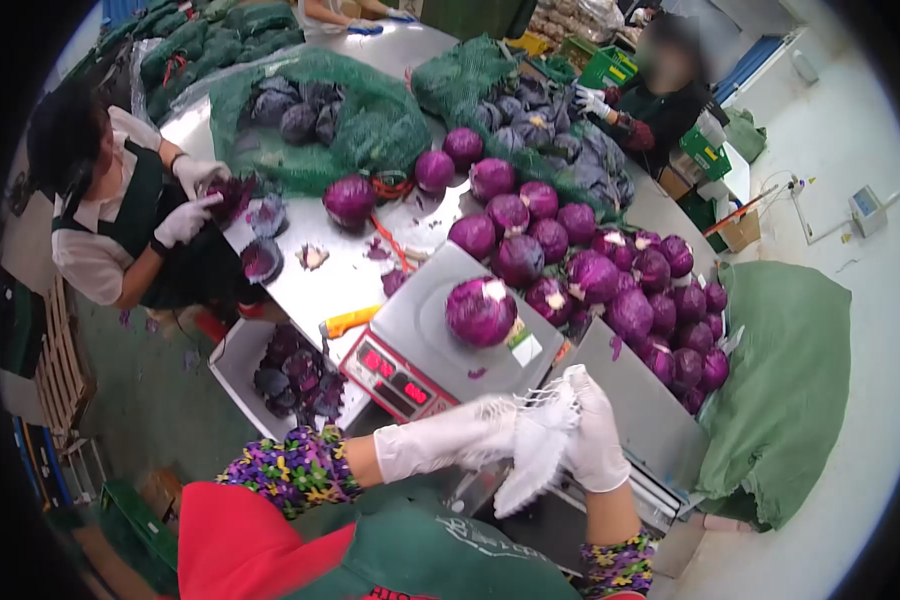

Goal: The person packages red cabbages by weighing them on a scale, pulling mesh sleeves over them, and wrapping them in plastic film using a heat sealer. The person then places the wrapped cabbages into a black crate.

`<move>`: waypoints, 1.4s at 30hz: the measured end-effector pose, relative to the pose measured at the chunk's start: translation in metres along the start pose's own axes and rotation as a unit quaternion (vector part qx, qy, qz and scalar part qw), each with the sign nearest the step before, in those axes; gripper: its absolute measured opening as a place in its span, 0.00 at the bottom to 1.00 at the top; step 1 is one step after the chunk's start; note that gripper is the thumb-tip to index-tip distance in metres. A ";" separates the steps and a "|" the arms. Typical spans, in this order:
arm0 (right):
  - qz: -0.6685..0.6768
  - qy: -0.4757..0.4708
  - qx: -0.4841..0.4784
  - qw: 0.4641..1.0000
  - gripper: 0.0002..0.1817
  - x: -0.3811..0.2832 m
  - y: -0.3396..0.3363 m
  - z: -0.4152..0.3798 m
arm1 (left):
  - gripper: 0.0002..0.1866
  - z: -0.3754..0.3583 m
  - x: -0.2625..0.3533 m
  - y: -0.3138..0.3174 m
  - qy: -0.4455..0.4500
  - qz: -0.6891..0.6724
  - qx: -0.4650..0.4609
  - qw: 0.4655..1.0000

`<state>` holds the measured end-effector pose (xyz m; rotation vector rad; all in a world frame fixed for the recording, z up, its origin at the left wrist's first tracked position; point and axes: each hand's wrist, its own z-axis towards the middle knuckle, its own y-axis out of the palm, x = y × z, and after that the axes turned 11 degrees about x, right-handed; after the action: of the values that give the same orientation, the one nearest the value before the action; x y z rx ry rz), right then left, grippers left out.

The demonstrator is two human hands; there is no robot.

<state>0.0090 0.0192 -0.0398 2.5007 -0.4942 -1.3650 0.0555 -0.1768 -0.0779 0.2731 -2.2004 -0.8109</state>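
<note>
A white foam net sleeve [542, 440] with fringed edges is held between my two gloved hands in front of my apron. My right hand [597, 432] is closed on its right side. From the left, my left hand [475, 432] reaches into or behind the net, and its fingers are largely covered. Just beyond, a trimmed purple cabbage [481, 312] sits on the metal platform of a weighing scale [400, 372] with lit red digits. A yellow-handled tool [351, 321] lies at the scale's left.
Many purple cabbages [628, 315] are piled right of the scale. Green mesh sacks [370, 130] hold untrimmed cabbages behind. A white bin [260, 400] of leaves stands below left. One co-worker [120, 220] handles a cabbage at left; another person [660, 100] stands at back right.
</note>
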 end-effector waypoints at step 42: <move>0.057 -0.206 -0.063 0.975 0.32 -0.065 -0.203 -0.142 | 0.24 0.032 -0.097 0.241 0.188 -0.150 0.059 0.969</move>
<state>0.1319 0.2387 0.0089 2.0550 -0.5990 -1.8126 0.1124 0.0663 0.0005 0.7703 -1.8722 -0.7177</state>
